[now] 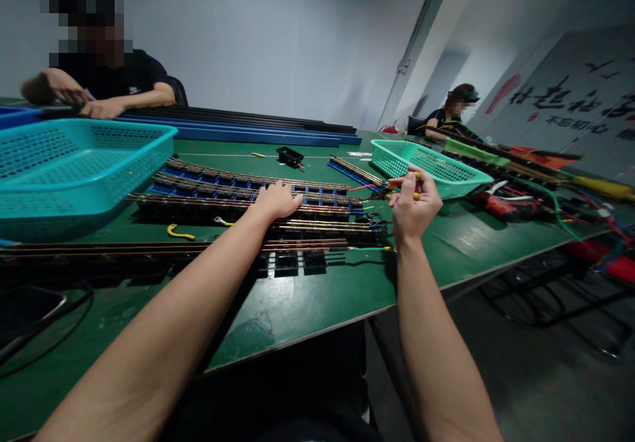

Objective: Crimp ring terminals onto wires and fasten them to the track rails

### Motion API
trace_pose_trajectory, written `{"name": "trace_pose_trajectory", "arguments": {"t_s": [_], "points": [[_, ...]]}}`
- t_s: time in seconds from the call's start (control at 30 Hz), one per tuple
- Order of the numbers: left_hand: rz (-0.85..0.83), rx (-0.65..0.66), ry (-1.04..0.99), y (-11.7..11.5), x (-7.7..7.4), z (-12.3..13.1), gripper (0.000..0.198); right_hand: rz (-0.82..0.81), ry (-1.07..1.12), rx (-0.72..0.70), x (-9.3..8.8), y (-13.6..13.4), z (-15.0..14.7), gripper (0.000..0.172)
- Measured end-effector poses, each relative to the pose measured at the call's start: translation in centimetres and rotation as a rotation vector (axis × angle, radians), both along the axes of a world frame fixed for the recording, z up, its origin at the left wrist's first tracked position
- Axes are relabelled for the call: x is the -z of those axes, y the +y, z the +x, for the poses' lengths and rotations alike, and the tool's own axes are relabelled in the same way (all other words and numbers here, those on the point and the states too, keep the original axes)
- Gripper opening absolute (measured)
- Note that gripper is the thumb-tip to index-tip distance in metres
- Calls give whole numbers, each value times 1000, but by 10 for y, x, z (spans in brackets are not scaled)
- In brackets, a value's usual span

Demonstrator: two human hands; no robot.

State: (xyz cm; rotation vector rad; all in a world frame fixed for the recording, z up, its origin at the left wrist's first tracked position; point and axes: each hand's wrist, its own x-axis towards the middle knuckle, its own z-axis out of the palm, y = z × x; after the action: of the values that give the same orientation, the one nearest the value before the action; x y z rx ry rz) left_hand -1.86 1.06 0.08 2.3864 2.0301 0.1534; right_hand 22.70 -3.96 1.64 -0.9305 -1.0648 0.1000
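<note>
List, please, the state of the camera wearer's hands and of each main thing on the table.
Left hand, laid palm down on the rail strips
Right hand, closed around a yellow-handled tool
Yellow-handled tool, held; jaws too small to judge
Rail strips, lying side by side
Teal basket, upright, open-topped
Mint basket, upright, open-topped
Small black box, open-topped
Yellow piece, bent, on the table

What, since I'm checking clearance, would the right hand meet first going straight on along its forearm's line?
The right hand would probably meet the light-green basket first, though depth between them is unclear.
</note>
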Motion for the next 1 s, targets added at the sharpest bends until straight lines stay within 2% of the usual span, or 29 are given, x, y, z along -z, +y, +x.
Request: {"name": "trace_pose_trajectory", "arguments": {"t_s": [0.2, 0.43, 0.6, 0.7, 0.77, 0.87, 1.0], "points": [[15, 7, 1, 1, 2, 0, 64, -13, -30, -21, 1, -2, 2, 36], [-2, 2, 1, 0, 0, 1, 65, -85, -244, 43, 6, -2, 1, 33], [0, -2, -2, 1, 1, 1, 66, -219, -620, -61, 12, -9, -8, 29], [7, -8, -6, 1, 2, 1, 65, -282, -900, -41, 16, -11, -14, 28], [10, -8, -8, 1, 2, 1, 64, -290, -984, -8, 18, -11, -17, 28], [20, 3, -8, 2, 3, 0, 64, -293, -946, -14, 17, -12, -18, 28], [14, -4, -7, 1, 3, 0, 64, -275, -762, -13, 14, -15, -19, 29]]}}
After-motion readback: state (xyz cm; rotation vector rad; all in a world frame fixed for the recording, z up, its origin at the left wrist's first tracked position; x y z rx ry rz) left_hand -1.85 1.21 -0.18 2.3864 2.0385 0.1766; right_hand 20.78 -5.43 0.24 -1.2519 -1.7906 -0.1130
